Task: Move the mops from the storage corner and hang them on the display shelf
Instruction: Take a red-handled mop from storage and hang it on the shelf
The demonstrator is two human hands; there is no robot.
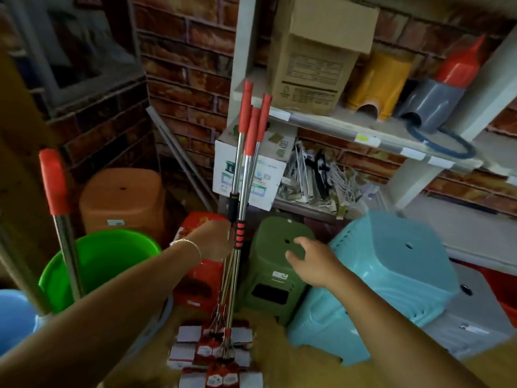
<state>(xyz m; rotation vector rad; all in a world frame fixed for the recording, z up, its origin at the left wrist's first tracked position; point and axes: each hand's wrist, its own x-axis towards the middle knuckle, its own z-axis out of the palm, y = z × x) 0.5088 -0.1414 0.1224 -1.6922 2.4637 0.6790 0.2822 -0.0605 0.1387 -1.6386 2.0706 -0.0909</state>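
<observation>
- A bundle of steel-shafted mops with red foam grips (246,163) stands upright in a brick-walled storage corner, their tops leaning against the white frame of a shelf unit (349,130).
- The packaged red-and-white mop heads (212,351) rest low down at the bottom of the view, in front of the person.
- The left hand (216,242) reaches the bundle at mid-shaft, just beside the red-and-black ribbed collar (240,233); it is against the shafts, but its fingers are hidden behind them, so I cannot tell whether they are curled round the shafts.
- A thin bracelet (190,245) sits on the left wrist.
- The right hand (310,259) hovers above a dark green plastic stool (274,264), just right of the mop shafts, fingers loosely spread and holding nothing.
- Another steel mop handle with a red grip (54,186) stands apart at the left, rising beside a bright green plastic basin (112,259).
- An orange-brown plastic stool (123,200) stands behind the basin, and a stack of pale turquoise plastic stools (391,270) sits right of the green stool.
- On the shelf are a brown cardboard box (316,54), a yellow plastic container (377,82) and a grey-and-red one (444,91).
- Below it sits a white printed box (251,163), behind the mop shafts.
</observation>
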